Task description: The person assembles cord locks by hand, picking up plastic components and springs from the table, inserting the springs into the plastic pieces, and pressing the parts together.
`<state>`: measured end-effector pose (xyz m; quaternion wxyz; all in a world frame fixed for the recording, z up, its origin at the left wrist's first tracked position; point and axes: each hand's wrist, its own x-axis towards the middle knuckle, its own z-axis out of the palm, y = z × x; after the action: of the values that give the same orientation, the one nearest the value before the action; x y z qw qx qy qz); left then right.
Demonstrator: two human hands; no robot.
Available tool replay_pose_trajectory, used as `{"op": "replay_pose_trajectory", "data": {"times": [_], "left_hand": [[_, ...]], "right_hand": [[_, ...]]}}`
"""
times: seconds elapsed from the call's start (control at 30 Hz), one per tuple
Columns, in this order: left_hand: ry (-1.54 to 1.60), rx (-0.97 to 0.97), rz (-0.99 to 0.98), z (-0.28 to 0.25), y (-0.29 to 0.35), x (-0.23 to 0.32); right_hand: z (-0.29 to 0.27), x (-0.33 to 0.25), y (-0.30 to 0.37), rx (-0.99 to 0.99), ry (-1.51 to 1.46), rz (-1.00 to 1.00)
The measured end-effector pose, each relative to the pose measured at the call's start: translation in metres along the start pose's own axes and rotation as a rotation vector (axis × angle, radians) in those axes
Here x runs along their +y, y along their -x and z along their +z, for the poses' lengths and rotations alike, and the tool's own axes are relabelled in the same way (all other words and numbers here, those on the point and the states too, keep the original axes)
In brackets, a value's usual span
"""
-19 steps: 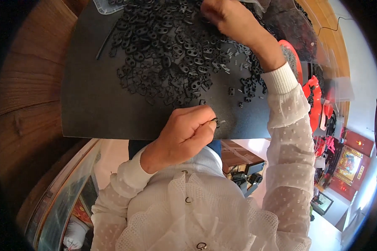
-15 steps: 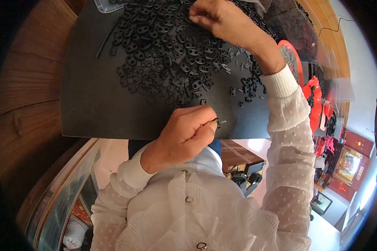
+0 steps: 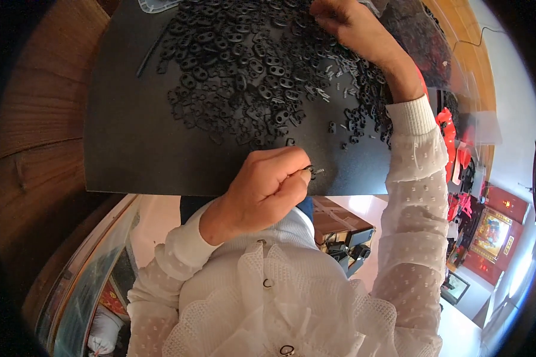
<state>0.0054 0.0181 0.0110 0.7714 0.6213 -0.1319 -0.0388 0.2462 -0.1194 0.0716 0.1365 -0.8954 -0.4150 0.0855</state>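
My left hand [image 3: 262, 184] is closed in a pinch near the front edge of the black tabletop [image 3: 137, 160]. Between its thumb and forefinger is a small black plastic piece [image 3: 309, 170], with a thin metal spring [image 3: 319, 171] sticking out to the right. My right hand [image 3: 354, 27] reaches over the far side of a pile of black two-hole cord locks [image 3: 220, 41], its fingers curled and slightly blurred. Whatever lies in those fingertips is hidden. Small black frame-shaped pieces [image 3: 202, 113] spread at the pile's near side. Loose metal springs [image 3: 321, 94] lie to its right.
Small black blocks [image 3: 356, 119] lie at the table's right. A clear plastic tray [image 3: 155, 6] stands at the far left, near a thin black stick [image 3: 150, 56]. Plastic bags [image 3: 423, 47] and a red bag [image 3: 448, 131] sit past the right side. Below is a cardboard box [image 3: 333, 220].
My right hand has moved to the right along the far side of the pile. My left hand stays almost where it was, still pinching the black piece with the spring.
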Motion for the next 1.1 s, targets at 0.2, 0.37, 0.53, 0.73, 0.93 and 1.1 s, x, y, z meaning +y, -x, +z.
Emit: {"op": "replay_pose_trajectory", "data": {"times": [0.2, 0.37, 0.53, 0.73, 0.93, 1.1], "left_hand": [[-0.038, -0.002, -0.017, -0.001, 0.000, -0.003], [-0.055, -0.010, -0.053, 0.000, 0.000, -0.001], [-0.074, -0.005, -0.050, -0.001, 0.001, -0.003], [-0.050, 0.009, -0.054, 0.001, 0.001, -0.002], [0.108, 0.019, -0.086, 0.002, 0.004, -0.002], [0.322, 0.072, -0.098, -0.002, 0.011, -0.002]], "right_hand": [[-0.001, -0.012, -0.002, -0.011, 0.014, -0.018], [0.009, -0.018, -0.013, -0.059, 0.119, -0.051], [0.012, -0.020, -0.019, -0.039, 0.153, -0.098], [0.015, -0.023, -0.016, 0.043, 0.150, -0.157], [0.011, -0.051, 0.038, -0.018, -0.393, -0.023], [0.044, -0.094, 0.099, -0.060, -0.998, 0.027]]}}
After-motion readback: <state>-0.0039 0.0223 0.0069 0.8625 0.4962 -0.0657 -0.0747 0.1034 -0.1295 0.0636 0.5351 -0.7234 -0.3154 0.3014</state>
